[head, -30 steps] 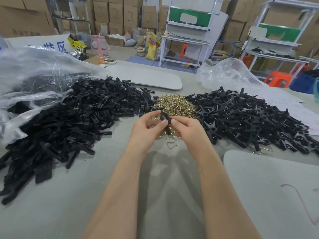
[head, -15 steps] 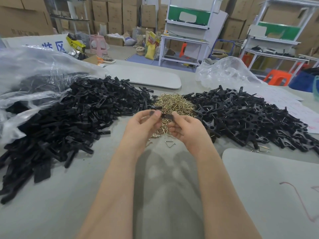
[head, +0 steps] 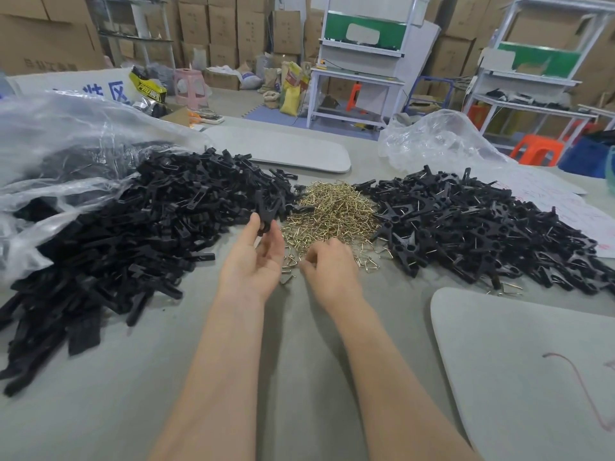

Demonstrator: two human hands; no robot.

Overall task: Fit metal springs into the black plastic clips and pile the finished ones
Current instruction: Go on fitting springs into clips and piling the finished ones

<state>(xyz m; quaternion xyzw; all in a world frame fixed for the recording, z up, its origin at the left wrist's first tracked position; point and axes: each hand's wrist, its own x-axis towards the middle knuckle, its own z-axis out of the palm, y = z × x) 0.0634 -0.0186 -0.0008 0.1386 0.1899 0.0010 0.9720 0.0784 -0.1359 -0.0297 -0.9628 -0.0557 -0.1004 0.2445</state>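
The left hand (head: 254,264) pinches a black clip (head: 266,214) by one end and could drop it, while the right hand (head: 329,271), fingers (head: 311,262) curled with grasp unclear, may snag tangled springs (head: 332,211)

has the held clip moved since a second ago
Yes. The clip shifted left, from before the spring pile to its left edge, in the left hand.

Two large blue Chinese characters, apparently 装区, are printed on a white banner (head: 83,89); lettering on a yellow-black bag (head: 148,88) and a box (head: 50,64) cannot be read
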